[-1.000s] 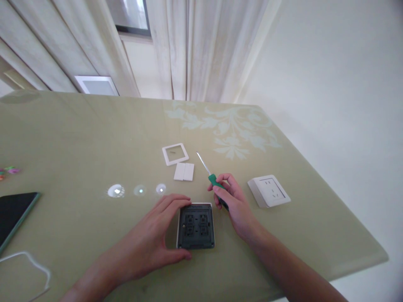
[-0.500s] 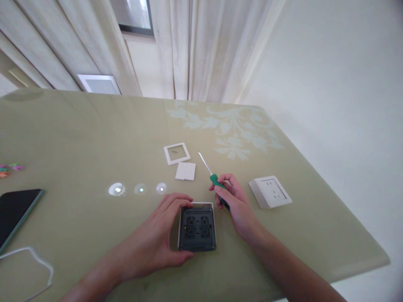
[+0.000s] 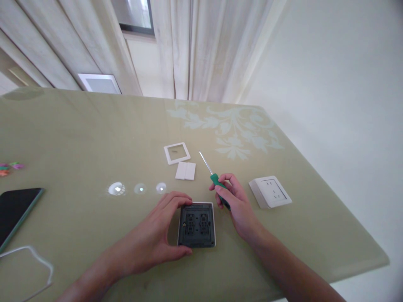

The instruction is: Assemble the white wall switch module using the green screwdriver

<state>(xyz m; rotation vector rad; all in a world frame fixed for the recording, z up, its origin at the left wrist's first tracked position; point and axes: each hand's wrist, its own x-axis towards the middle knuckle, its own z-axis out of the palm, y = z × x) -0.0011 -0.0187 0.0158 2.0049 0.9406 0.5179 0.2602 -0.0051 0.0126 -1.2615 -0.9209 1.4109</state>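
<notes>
My left hand (image 3: 157, 230) grips a square wall switch (image 3: 197, 226) by its far and near edges. Its dark grey inside with two switch mechanisms faces up, and a white rim runs round it. To the right, my right hand (image 3: 233, 199) is closed round the green and black handle of a screwdriver (image 3: 214, 178). The metal shaft points away and to the left, with its tip clear of the switch. Beyond the switch lie two white rocker covers (image 3: 185, 171) side by side, touching a white square frame (image 3: 170, 160). A small screw (image 3: 174, 151) shows inside that frame.
A white socket box (image 3: 266, 195) stands to the right of my right hand. At the left are a phone (image 3: 19, 209), a white cable (image 3: 40, 262) and small coloured pieces (image 3: 12, 167). The table (image 3: 94, 134) ends at a slanting right edge by the wall.
The switch in my left hand has tilted slightly, so its inner face shows flatter to me. My right hand and the screwdriver have barely moved.
</notes>
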